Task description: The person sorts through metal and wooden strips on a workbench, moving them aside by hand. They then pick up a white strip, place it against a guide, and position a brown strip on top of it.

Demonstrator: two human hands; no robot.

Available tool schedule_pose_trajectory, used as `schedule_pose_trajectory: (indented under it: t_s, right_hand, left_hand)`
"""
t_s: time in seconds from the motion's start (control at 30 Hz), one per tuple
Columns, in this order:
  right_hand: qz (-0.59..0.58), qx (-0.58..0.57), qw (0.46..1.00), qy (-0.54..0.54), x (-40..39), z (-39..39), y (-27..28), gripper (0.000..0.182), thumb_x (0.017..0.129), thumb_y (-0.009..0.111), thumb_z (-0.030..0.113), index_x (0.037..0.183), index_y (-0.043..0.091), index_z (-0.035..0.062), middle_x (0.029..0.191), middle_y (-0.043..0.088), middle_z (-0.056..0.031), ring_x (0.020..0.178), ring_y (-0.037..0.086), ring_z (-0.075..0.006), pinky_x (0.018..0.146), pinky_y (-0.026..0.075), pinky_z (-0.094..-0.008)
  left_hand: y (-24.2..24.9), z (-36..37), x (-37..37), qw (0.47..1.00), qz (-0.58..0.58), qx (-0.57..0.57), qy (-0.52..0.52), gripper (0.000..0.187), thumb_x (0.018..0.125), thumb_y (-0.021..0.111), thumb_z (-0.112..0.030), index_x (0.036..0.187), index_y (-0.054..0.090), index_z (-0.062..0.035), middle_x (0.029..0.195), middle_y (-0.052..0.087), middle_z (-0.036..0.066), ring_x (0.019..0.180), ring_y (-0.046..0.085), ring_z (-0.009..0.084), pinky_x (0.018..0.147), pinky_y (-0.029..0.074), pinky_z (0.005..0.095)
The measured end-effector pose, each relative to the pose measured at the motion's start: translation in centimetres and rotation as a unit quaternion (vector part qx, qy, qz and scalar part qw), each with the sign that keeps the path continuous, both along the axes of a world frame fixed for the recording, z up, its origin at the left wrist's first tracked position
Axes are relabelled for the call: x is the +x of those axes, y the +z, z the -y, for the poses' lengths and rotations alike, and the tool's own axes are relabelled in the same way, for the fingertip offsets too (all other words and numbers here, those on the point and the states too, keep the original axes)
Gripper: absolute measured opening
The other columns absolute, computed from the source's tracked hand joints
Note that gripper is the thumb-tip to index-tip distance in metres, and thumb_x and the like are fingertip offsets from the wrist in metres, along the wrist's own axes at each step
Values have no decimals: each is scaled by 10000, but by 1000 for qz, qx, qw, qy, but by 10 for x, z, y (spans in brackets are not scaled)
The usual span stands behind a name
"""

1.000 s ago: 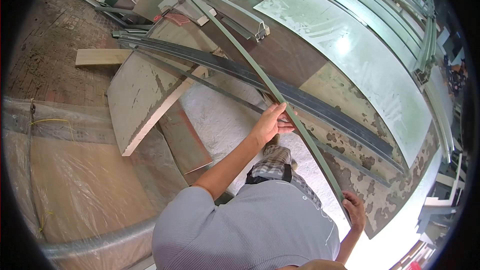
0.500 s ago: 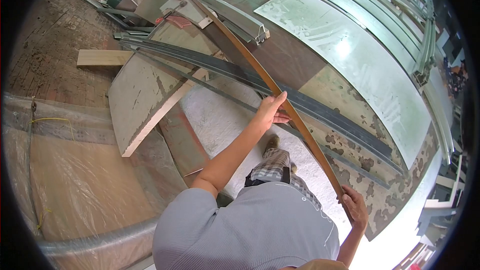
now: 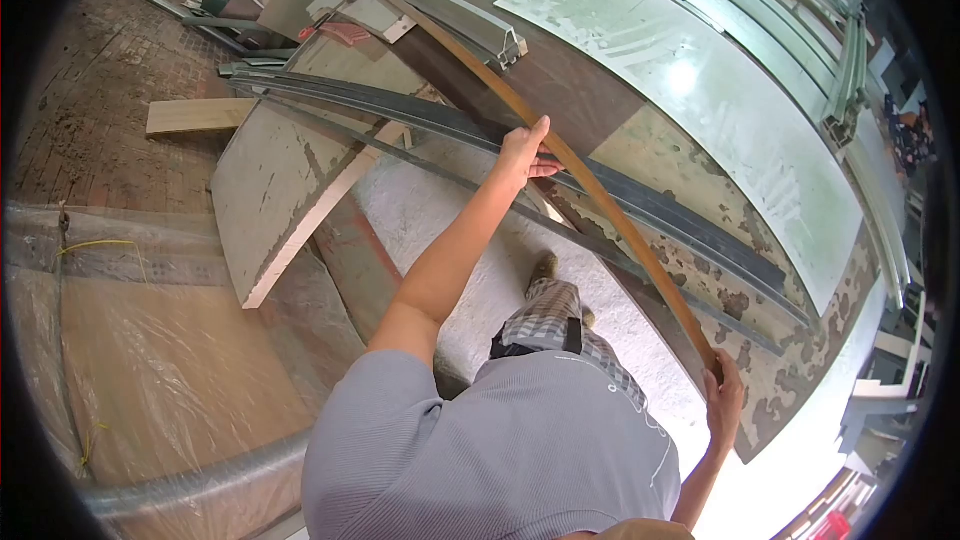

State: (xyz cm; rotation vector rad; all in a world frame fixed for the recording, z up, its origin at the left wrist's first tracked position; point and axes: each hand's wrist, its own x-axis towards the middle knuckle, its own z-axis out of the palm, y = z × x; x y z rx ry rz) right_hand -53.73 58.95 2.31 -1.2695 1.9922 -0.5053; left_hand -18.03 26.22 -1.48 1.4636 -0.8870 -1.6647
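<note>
A long, narrow brown strip (image 3: 627,228) runs diagonally in front of me, from the far upper left down to my right side. My left hand (image 3: 524,154) grips it around mid-length, thumb along the top edge and fingers beneath. Near the strip's close end, my right hand (image 3: 726,402) is closed around it. The strip passes over dark grey metal profiles (image 3: 690,237) lying across a worn, stained table board (image 3: 655,172). At the far end it reaches a pale block (image 3: 372,15) beside red-handled tools (image 3: 346,33).
A large pale sheet (image 3: 690,90) lies on the table's far side. Left of me, a thick whitish board (image 3: 285,190) leans at a slant near a wood plank (image 3: 198,117). Plastic-wrapped panels (image 3: 190,360) stand at lower left. Metal profiles (image 3: 845,70) are stacked at right.
Both hands have moved away from my body with the strip, the left one more clearly. The right hand has shifted slightly rightward, and the strip now appears more bowed.
</note>
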Motion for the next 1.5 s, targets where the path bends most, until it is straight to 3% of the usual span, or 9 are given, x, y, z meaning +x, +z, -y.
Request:
schedule_pose_trajectory:
  t_s: [0.1,0.13,0.17,0.2,0.27,0.37,1.2,1.27,1.5]
  right_hand:
    - [-45,-53,998,9,0,5,-3,362,827,577,51,1187,533,46,1080,603,-147,948,592,-261,816,452,-352]
    - [-46,-43,998,6,0,9,1,361,827,569,44,1186,531,62,1058,596,-144,952,588,-267,800,453,-357]
    - [-47,-33,998,4,0,11,4,361,827,561,37,1185,530,78,1036,590,-141,957,585,-273,785,454,-362]
    - [-47,-34,998,4,-2,12,2,361,827,561,37,1185,530,78,1036,590,-141,957,585,-273,785,454,-362]
    - [-34,-57,998,-8,-9,14,-6,353,842,553,45,1191,532,86,1025,590,-132,925,585,-262,750,455,-364]
    - [-33,-91,995,4,-18,20,-16,338,857,539,51,1193,531,87,1024,587,-133,905,583,-264,749,447,-360]
    - [-80,-134,987,40,-14,120,-15,310,840,546,19,1149,545,44,1056,485,-93,980,512,-245,818,427,-344]
    - [-84,-129,987,39,-12,119,-13,308,852,547,21,1160,537,16,1040,476,-85,932,503,-212,784,424,-275]
    - [-91,-156,983,24,-1,123,-21,308,844,547,13,1152,547,21,983,444,-84,877,488,-212,760,422,-285]
  left_hand:
    - [4,3,-3,999,42,6,-1,557,836,579,-482,1110,488,-5,996,568,169,846,636,295,698,530,371]
    - [-2,5,-5,949,256,-169,69,573,835,581,-465,1134,480,13,1047,535,204,997,553,326,801,476,426]
    - [-6,8,-7,821,447,-330,134,590,834,584,-449,1158,473,32,1099,503,239,1147,470,358,904,422,481]
    - [-5,11,-4,821,446,-331,134,590,834,584,-449,1158,473,32,1099,503,239,1147,470,358,904,422,481]
    - [0,19,8,724,505,-470,25,651,853,526,-483,1282,404,-9,1275,405,248,1288,271,384,1022,255,539]
    - [-10,32,17,644,636,-412,-102,635,884,456,-499,1300,405,-22,1363,364,194,1306,263,376,1039,223,552]
    - [5,105,45,579,651,-444,-212,788,861,424,-560,1282,354,103,1360,307,289,1288,289,385,1066,240,456]
    - [8,102,43,573,639,-480,-184,770,853,459,-543,1255,382,110,1289,357,283,1239,340,387,1045,270,460]
    - [7,114,55,547,647,-504,-166,741,825,520,-527,1207,391,95,1140,414,244,1133,414,373,1005,309,464]
